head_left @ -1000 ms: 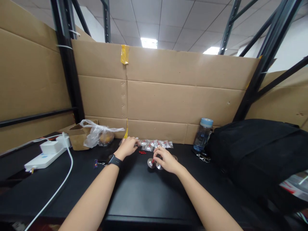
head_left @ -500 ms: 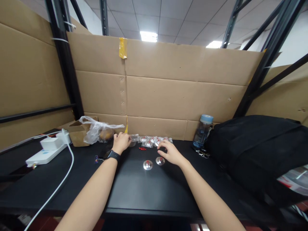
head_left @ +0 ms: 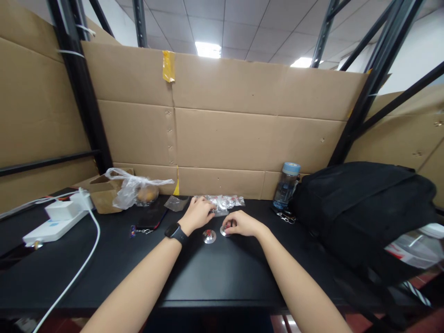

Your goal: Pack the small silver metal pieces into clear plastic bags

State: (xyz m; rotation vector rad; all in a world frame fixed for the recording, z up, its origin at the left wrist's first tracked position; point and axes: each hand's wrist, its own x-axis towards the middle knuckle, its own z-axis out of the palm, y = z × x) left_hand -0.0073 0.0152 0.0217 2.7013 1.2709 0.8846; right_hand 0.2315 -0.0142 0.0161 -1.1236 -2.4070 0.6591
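Two small shiny metal discs lie on the black table [head_left: 215, 277]. The left disc [head_left: 209, 236] lies bare, just below my left hand [head_left: 199, 213]. That hand wears a black watch [head_left: 175, 232]; its fingers are curled down at the near edge of a pile of small clear bags [head_left: 224, 201] with red and metal parts. What they pinch is hidden. My right hand [head_left: 243, 224] is curled over the right disc [head_left: 225, 230], fingertips on it.
An empty clear bag [head_left: 175, 203], a dark phone [head_left: 152, 216] and a keychain [head_left: 137, 230] lie to the left. Further left are a paper bag with a plastic bag [head_left: 121, 189] and a white power strip [head_left: 52, 226]. To the right are a water bottle [head_left: 286, 187], keys [head_left: 286, 217] and a black backpack [head_left: 360, 208].
My left hand moved right from the left end of the bags to above the left disc. My right hand came back onto the right disc. The small red piece is out of sight.
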